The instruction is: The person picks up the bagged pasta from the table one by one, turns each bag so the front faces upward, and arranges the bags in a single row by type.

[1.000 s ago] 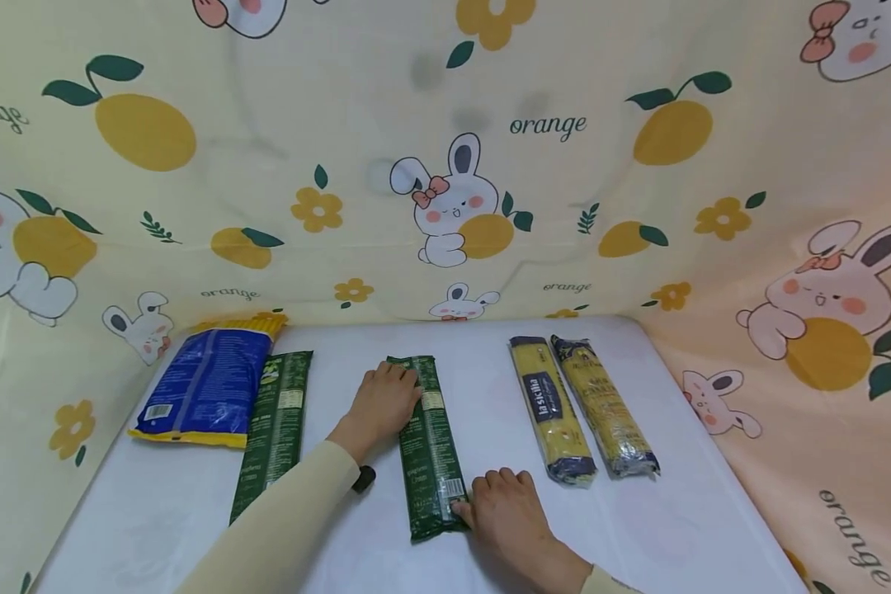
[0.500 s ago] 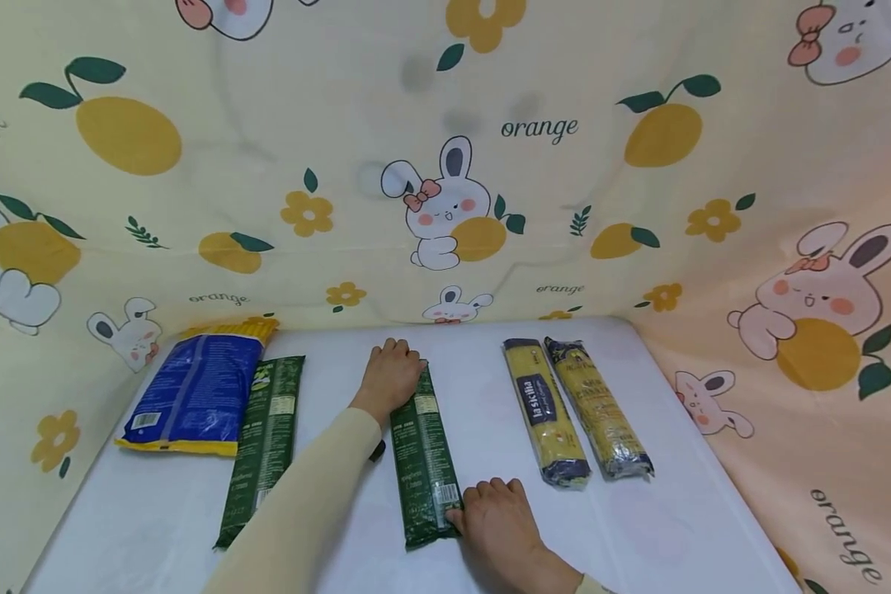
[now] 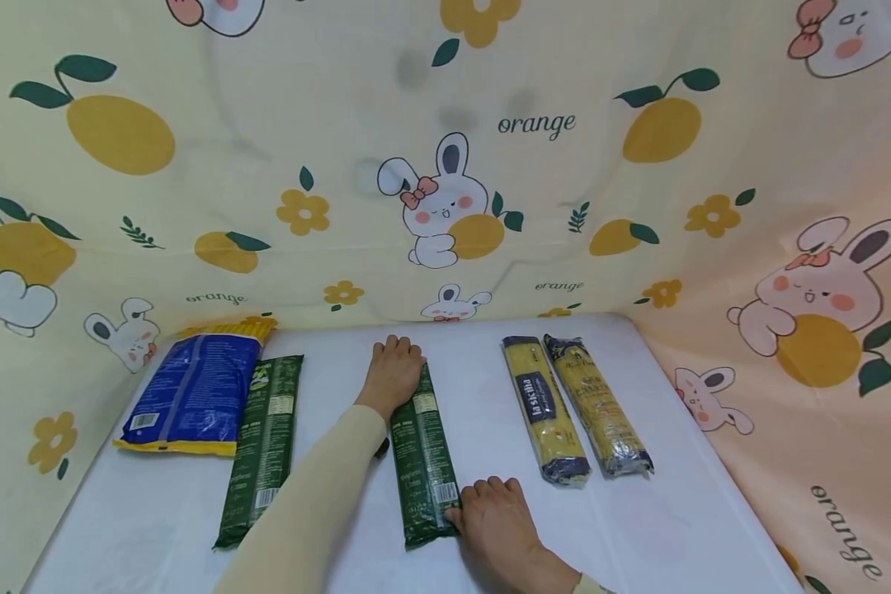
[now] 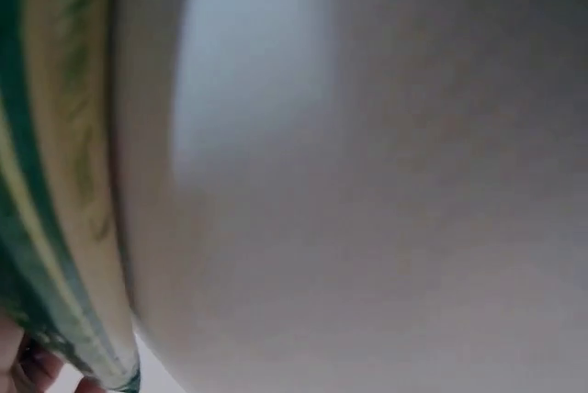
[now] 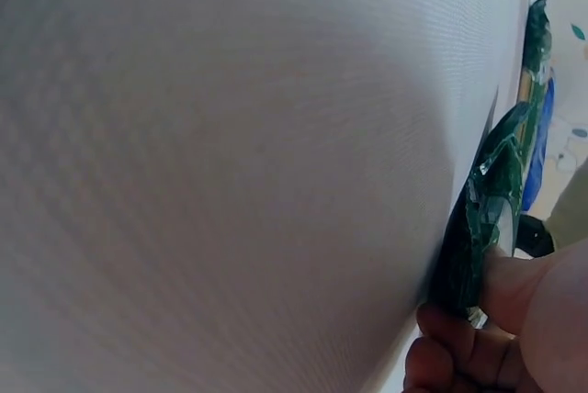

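A long green pasta packet [image 3: 425,470] lies lengthwise near the middle of the white table. My left hand [image 3: 393,371] holds its far end, covering that end's top corner. In the left wrist view the packet [image 4: 69,163] runs down the left side, with a few fingertips [image 4: 41,365] by its end. My right hand [image 3: 496,516] pinches the near right corner, its thumb [image 5: 510,287] on top and the other fingers curled beneath. To the left a second green pasta packet [image 3: 267,437] leans against a blue and yellow bag [image 3: 193,392], partly hidden behind my left sleeve.
Two yellow pasta packets, one labelled "la sicilia" [image 3: 538,396] and one beside it [image 3: 594,400], lie on the right of the white table [image 3: 661,528]. A cream cloth [image 3: 327,272] printed with rabbits and oranges hangs behind and at the sides.
My left hand has slid from the upper part of the middle green packet to its far end. The right hand stays at the near corner. The head view has shifted slightly.
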### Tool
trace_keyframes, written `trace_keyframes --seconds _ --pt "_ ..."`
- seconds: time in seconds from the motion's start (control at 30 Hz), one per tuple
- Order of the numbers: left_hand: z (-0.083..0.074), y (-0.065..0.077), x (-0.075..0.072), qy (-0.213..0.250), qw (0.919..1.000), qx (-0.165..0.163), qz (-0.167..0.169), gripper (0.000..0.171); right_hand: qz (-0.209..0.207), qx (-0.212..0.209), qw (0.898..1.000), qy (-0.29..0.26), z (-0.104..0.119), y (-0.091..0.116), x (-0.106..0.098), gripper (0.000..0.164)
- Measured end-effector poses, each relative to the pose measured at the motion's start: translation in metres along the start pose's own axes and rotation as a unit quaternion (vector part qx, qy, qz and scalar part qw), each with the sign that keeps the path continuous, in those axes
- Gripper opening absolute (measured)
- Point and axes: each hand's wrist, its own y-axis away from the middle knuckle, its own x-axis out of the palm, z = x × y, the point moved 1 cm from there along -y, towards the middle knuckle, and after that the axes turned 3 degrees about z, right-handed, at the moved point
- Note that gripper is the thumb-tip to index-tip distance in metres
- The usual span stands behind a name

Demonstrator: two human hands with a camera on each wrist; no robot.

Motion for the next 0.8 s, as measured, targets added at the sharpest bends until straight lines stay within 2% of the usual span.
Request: trace_keyframes --seconds 0.1,0.17,0.3,0.47,0.67,0.8 --pt "0.002 0.002 -0.002 -0.004 0.9999 0.004 -0.009 0.037 0.004 -0.002 1.0 -0.006 0.001 0.0 0.0 0.042" --pt "0.003 0.003 -0.005 -0.001 0.9995 0.011 -0.028 0.037 0.007 -0.004 1.0 -0.007 0.0 0.0 0.001 0.042" --pt "0.005 0.004 -0.017 0.004 0.9989 0.018 -0.044 0.038 0.004 -0.01 1.0 -0.01 -0.001 0.0 0.001 0.042" --pt "0.005 0.004 -0.034 0.009 0.996 0.027 -0.085 0.038 -0.012 -0.012 1.0 -0.018 -0.003 -0.001 0.002 0.041" --pt "0.003 0.004 -0.054 0.009 0.9836 0.056 -0.171 0.033 -0.022 -0.015 0.999 -0.024 -0.007 -0.006 0.0 0.042" --pt "0.0 0.005 -0.069 0.009 0.9668 0.081 -0.242 0.031 -0.015 -0.017 0.999 -0.036 -0.011 -0.01 -0.003 0.04"
